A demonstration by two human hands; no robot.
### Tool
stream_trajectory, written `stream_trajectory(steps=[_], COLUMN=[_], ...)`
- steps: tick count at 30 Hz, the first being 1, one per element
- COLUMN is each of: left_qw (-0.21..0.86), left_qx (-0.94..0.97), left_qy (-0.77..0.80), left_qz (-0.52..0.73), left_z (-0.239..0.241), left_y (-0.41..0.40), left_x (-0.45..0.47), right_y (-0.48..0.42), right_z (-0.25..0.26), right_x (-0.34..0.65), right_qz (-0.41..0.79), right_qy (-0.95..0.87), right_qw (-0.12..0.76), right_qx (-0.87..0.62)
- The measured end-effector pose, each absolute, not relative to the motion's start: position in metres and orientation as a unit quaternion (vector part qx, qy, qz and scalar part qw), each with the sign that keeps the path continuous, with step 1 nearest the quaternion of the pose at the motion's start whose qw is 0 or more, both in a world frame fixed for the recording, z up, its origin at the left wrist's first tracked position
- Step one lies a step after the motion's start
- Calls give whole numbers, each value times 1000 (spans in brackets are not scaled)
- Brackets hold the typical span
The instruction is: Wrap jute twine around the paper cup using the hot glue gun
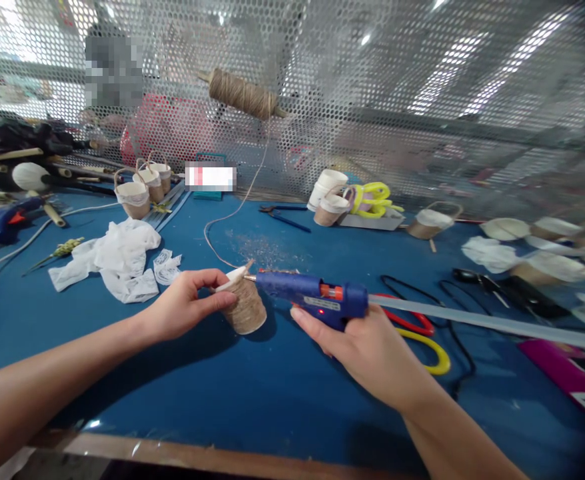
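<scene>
My left hand (192, 300) is closed on the rim of a small cup (245, 310) wrapped in brown twine, which is tilted over the blue table. In my right hand (357, 343) is a blue hot glue gun (307, 293), a small red light showing on its side. The gun's nozzle meets the cup near its pale rim, beside a short end of twine. A long translucent glue stick (472, 317) sticks out of the gun's back. From a twine spool (242, 93) on the mesh, one strand hangs down towards the cup.
White lace (122, 257) lies to the left, with twine-handled cups (135, 200) behind it. Blue pliers (287, 217) rest near the back. Scissors with red and yellow handles (437, 357) lie under my right arm. A second glue gun (7, 220) is at far left.
</scene>
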State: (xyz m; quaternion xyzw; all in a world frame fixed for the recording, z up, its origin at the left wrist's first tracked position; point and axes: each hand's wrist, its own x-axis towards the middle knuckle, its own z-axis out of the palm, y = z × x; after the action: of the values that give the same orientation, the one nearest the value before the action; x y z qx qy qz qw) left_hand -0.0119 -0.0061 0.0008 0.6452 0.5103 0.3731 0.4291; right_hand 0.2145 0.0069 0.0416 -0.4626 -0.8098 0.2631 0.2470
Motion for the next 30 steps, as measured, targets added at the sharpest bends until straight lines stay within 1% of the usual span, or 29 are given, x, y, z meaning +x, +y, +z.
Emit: stream_trajectory(steps=[16, 24, 30], left_qw=[421, 423, 424], left_qx=[656, 666, 675], left_qy=[514, 502, 503], left_qz=[359, 355, 334], left_z=[1, 2, 1], left_y=[-5, -4, -3], left_x=[-14, -16, -20], right_y=[9, 5, 9], right_z=[42, 42, 42], right_x=[217, 215, 216], right_qz=[279, 277, 329], right_qy=[-798, -805, -764], right_qw=[228, 234, 219], right_qx=[-483, -469, -510])
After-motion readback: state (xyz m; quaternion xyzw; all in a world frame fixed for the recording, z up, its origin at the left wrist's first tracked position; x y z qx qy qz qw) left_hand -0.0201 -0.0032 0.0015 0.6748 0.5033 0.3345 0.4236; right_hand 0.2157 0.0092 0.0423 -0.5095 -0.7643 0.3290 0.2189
